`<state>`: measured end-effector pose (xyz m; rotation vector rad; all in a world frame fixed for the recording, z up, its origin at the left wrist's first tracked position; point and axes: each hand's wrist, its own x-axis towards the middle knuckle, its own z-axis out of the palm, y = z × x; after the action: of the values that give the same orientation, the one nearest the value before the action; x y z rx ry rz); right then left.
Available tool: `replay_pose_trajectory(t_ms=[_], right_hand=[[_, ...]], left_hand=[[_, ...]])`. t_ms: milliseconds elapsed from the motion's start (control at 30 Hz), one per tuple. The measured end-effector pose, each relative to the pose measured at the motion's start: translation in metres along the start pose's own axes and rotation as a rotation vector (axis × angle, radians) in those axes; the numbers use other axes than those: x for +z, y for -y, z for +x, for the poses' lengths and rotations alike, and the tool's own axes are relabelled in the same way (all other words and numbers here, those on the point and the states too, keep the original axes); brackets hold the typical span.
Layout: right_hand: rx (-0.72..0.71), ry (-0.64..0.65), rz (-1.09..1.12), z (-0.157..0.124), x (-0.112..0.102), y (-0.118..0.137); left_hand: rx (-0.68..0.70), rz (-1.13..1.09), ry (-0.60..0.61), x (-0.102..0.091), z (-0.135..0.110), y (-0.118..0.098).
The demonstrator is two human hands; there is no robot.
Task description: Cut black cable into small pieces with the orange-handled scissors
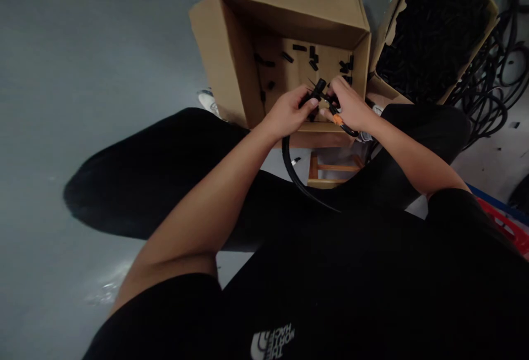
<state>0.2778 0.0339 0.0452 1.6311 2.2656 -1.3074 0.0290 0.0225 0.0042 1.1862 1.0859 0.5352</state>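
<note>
Now held: a black cable connector is pinched firmly in the left hand; the right hand is closed around an orange collar on the same line.
Cable: a black cable drops from the hands toward lower centre.
Position: hands at centre, over the near edge of a cardboard box.
Box contents: a few short black pieces lie scattered.
Upper right: a carton is packed full of similar black pieces.
Far right: coiled black cables.

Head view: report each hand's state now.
Left hand: closed, holding a black plastic cable connector.
Right hand: closed, holding a thin black cable with an orange collar.
</note>
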Motion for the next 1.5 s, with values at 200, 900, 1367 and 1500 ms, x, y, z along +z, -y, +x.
replay_pose_trajectory(t_ms=[200, 900, 1367, 1500], right_hand=[[-0.124, 0.012, -0.052, -0.009, -0.020, 0.002], [-0.203, 0.046, 0.080, -0.024, -0.013, 0.011], [-0.124, 0.038, 0.130, -0.018, -0.025, -0.009], [-0.021, 0.061, 0.122, -0.014, -0.021, -0.017]], left_hand=[[-0.076, -0.148, 0.223, -0.027, -0.004, -0.011], [-0.273, -0.481, 0.561, -0.039, -0.011, -0.013], [-0.441, -0.604, 0.433, -0.045, -0.005, -0.013], [-0.487, -0.570, 0.248, -0.033, -0.003, -0.017]])
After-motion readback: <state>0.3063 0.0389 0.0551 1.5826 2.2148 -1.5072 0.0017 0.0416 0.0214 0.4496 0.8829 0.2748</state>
